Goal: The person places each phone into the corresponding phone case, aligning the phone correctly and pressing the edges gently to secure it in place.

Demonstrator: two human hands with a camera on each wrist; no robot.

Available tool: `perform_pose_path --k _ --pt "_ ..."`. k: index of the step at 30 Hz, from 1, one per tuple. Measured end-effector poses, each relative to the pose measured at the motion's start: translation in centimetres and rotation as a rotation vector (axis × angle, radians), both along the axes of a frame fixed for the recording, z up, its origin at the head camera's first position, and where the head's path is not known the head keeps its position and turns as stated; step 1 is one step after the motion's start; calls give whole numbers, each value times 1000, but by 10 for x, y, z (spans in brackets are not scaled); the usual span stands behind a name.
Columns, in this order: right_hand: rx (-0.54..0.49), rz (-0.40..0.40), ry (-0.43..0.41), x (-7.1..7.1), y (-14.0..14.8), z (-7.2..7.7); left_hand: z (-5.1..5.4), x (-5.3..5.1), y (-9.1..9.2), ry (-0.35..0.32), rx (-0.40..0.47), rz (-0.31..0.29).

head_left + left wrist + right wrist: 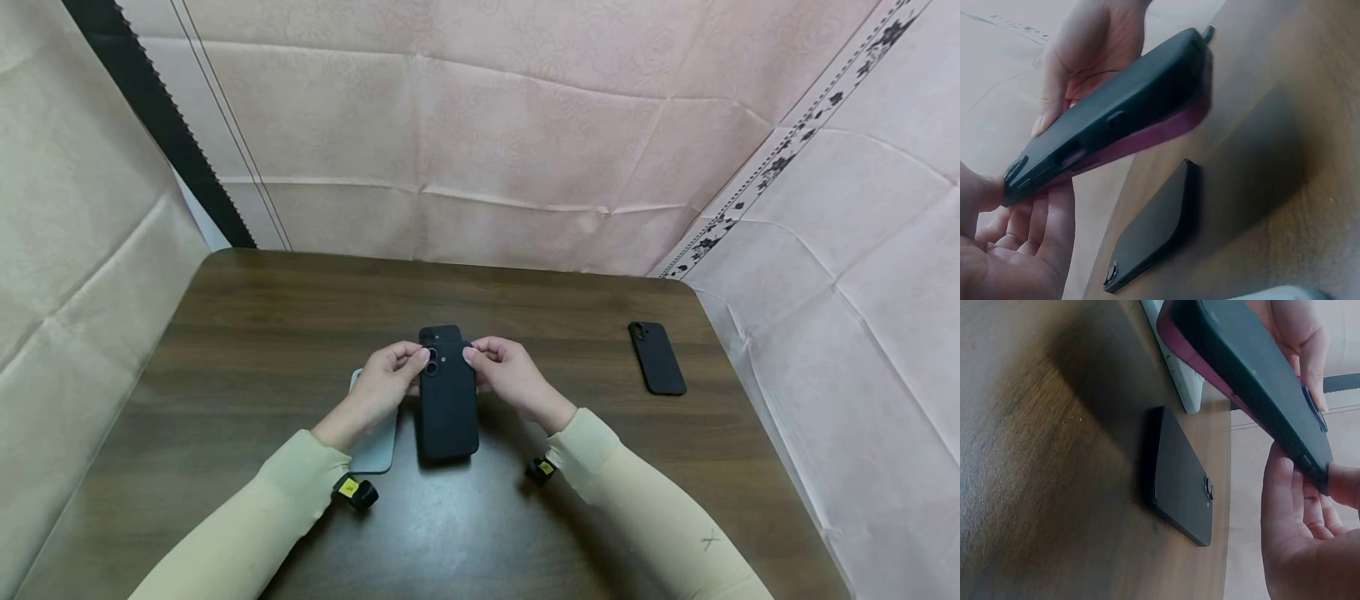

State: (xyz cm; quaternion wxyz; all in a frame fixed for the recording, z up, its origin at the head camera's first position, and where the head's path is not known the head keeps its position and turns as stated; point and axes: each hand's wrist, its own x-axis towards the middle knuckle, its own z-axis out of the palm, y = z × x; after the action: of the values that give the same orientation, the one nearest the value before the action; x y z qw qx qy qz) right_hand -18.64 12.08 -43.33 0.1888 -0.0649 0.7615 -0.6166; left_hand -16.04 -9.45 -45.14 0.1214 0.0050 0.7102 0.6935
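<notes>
Both hands hold a black phone case [450, 408] by its camera end, above the table. My left hand [386, 379] pinches one side, thumb on top and fingers beneath. On the opposite side, my right hand [510, 375] grips it the same way. A purple-pink phone [1169, 128] shows along the underside of the case; at the end away from the fingers its edge stands out below the case. Under the held pair, a black phone-shaped piece [1154, 219] with a camera ring lies on the table, mostly hidden in the head view.
A pale blue phone-shaped piece [372, 446] lies below my left wrist, partly covered by the hand. Toward the table's right side rests another black phone-shaped piece [657, 358]. Pale cloth [510, 142] hangs behind the brown wooden table [300, 300] and at its sides.
</notes>
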Motion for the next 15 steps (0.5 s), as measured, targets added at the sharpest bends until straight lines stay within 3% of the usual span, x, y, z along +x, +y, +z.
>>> perform_pose_path --k 4,10,15 --pt "-21 -51 -8 -1 2 2 0 1 1 -12 -22 -33" --pt "-67 -149 -3 -3 4 7 0 6 6 -34 -106 -146" --pt "-75 -151 -3 -4 4 8 -1 8 9 -7 -129 -116"
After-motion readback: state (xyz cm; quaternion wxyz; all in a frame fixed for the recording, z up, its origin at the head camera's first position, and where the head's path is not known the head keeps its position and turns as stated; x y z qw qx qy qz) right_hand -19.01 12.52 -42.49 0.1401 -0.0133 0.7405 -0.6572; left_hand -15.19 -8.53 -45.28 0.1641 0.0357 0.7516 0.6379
